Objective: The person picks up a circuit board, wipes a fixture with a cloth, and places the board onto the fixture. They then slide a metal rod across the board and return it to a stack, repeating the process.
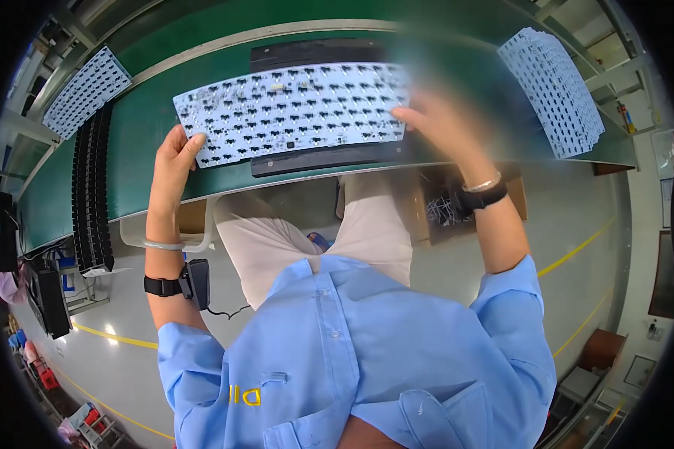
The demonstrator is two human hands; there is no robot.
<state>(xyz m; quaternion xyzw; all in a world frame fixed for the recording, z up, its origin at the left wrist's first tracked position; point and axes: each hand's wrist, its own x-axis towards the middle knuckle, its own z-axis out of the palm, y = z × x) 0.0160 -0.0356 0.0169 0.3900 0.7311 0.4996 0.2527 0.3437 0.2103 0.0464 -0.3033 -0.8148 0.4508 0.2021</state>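
A white keyboard circuit board (307, 108) with rows of small black parts is held level in front of me, over a black fixture plate (318, 52) on the green bench. My left hand (178, 153) grips its left end, thumb on top and fingers underneath. At the right end, my right hand (442, 120) has its thumb on the board's edge, with its fingers out of sight behind. A blur covers part of that hand and the bench beyond it.
Stacked white boards (554, 93) lie at the bench's right end. At the left, another white board (86, 90) rests near a long black slotted rack (91, 187). Below the bench edge are a cardboard box (445, 217) of small metal-looking pieces and a pale bin (195, 221).
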